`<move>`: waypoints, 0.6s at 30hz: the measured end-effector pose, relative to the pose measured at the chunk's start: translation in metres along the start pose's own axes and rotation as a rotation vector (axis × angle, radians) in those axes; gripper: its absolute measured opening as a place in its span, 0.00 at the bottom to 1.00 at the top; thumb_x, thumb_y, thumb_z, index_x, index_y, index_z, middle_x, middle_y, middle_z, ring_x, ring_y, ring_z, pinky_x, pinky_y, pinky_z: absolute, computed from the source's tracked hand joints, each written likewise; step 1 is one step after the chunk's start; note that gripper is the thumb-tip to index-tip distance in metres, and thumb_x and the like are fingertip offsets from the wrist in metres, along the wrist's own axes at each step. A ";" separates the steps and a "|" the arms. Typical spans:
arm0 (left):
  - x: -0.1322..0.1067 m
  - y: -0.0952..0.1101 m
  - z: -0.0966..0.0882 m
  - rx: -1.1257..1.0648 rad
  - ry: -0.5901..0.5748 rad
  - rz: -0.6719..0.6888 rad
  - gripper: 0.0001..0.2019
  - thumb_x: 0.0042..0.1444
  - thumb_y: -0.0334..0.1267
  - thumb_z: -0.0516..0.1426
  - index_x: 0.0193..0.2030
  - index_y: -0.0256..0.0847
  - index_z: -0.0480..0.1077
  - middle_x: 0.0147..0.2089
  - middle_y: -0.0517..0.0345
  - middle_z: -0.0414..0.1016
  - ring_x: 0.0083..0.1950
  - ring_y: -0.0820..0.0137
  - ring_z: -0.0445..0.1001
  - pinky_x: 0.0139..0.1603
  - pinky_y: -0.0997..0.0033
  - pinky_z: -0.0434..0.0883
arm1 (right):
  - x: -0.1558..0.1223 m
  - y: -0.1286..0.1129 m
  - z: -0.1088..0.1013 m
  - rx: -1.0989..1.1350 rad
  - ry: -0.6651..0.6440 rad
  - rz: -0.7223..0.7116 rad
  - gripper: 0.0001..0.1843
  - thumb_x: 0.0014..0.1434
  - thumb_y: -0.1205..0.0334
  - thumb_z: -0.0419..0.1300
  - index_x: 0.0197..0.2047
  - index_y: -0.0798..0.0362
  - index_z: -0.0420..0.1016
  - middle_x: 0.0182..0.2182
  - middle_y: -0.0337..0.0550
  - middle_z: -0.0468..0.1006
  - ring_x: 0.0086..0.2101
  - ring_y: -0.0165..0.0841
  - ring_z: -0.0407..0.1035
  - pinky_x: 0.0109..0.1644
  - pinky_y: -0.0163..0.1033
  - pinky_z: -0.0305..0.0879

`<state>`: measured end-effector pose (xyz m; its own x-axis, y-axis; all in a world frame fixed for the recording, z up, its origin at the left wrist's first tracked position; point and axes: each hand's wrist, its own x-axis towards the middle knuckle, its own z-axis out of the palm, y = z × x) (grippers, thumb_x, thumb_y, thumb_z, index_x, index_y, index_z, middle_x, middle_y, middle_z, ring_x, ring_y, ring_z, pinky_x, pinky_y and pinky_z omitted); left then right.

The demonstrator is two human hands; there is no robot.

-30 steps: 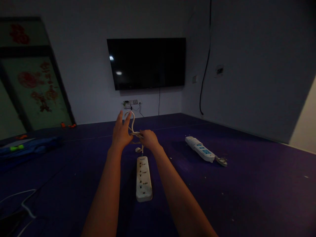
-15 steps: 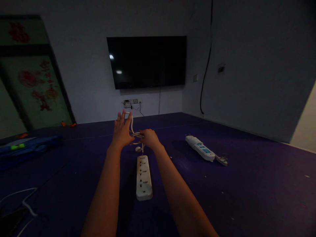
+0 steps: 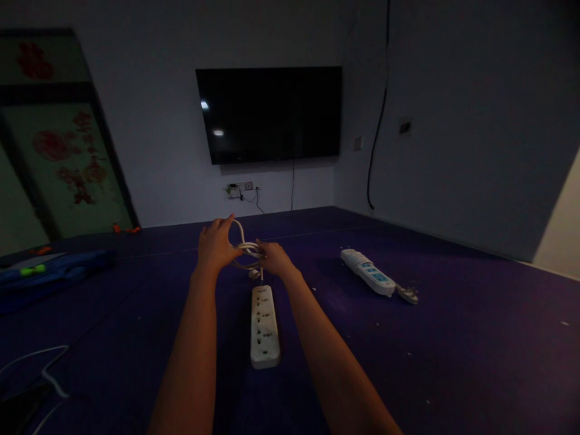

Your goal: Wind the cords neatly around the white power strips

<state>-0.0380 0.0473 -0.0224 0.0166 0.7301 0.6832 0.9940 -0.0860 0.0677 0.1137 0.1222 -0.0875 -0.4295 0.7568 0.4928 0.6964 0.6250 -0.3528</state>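
Observation:
A white power strip (image 3: pixel 264 327) lies on the purple floor between my forearms, its sockets facing up. Its coiled white cord (image 3: pixel 245 247) is bunched just beyond the strip's far end. My left hand (image 3: pixel 216 244) curls its fingers over the top loop of that cord. My right hand (image 3: pixel 273 257) is closed round the bundled cord from the right side. The plug hangs just below my hands, above the strip.
A second white power strip (image 3: pixel 368 272) with blue sockets lies to the right, its plug beside it. A dark television (image 3: pixel 270 113) hangs on the far wall above a wall outlet (image 3: pixel 242 189). A blue object (image 3: pixel 49 272) lies at the left; a white cable (image 3: pixel 38 362) curls at bottom left.
My left hand's fingers, stretched upward before, have folded down over the cord loop. The loop sits lower now. My right hand and the strip have hardly moved.

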 end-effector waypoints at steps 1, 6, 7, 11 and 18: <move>0.000 0.000 0.000 0.004 -0.009 -0.005 0.42 0.43 0.41 0.65 0.66 0.43 0.55 0.60 0.45 0.67 0.60 0.55 0.66 0.60 0.57 0.62 | 0.000 0.002 0.003 0.007 -0.003 0.001 0.37 0.49 0.74 0.58 0.64 0.58 0.60 0.48 0.51 0.78 0.47 0.38 0.72 0.46 0.34 0.63; -0.001 0.000 -0.004 -0.034 -0.072 -0.050 0.36 0.43 0.39 0.64 0.62 0.41 0.63 0.54 0.48 0.74 0.54 0.57 0.72 0.54 0.61 0.67 | -0.002 0.012 0.016 0.025 -0.029 0.009 0.36 0.53 0.70 0.59 0.65 0.62 0.58 0.50 0.53 0.77 0.46 0.35 0.72 0.47 0.31 0.64; -0.001 -0.001 -0.004 -0.054 -0.089 -0.062 0.34 0.44 0.39 0.64 0.61 0.42 0.64 0.52 0.49 0.76 0.52 0.58 0.73 0.53 0.62 0.68 | -0.003 0.013 0.018 0.023 -0.035 0.013 0.35 0.53 0.69 0.60 0.64 0.61 0.59 0.49 0.53 0.77 0.46 0.36 0.72 0.47 0.31 0.64; -0.002 -0.003 -0.006 -0.111 -0.131 -0.106 0.31 0.43 0.38 0.63 0.58 0.43 0.68 0.47 0.53 0.79 0.48 0.61 0.76 0.47 0.66 0.71 | -0.006 0.017 0.013 -0.014 -0.045 0.048 0.35 0.50 0.65 0.64 0.62 0.59 0.64 0.48 0.53 0.77 0.47 0.38 0.72 0.47 0.33 0.64; 0.001 -0.008 -0.004 -0.162 -0.150 -0.155 0.29 0.42 0.37 0.64 0.55 0.41 0.71 0.43 0.54 0.80 0.45 0.63 0.77 0.45 0.67 0.71 | -0.009 0.000 -0.019 -0.160 -0.035 0.169 0.27 0.45 0.42 0.66 0.42 0.53 0.79 0.40 0.51 0.80 0.41 0.42 0.74 0.41 0.37 0.65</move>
<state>-0.0461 0.0457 -0.0193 -0.1063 0.8343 0.5410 0.9558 -0.0642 0.2868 0.1281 0.1120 -0.0768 -0.3170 0.8557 0.4089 0.8412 0.4528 -0.2956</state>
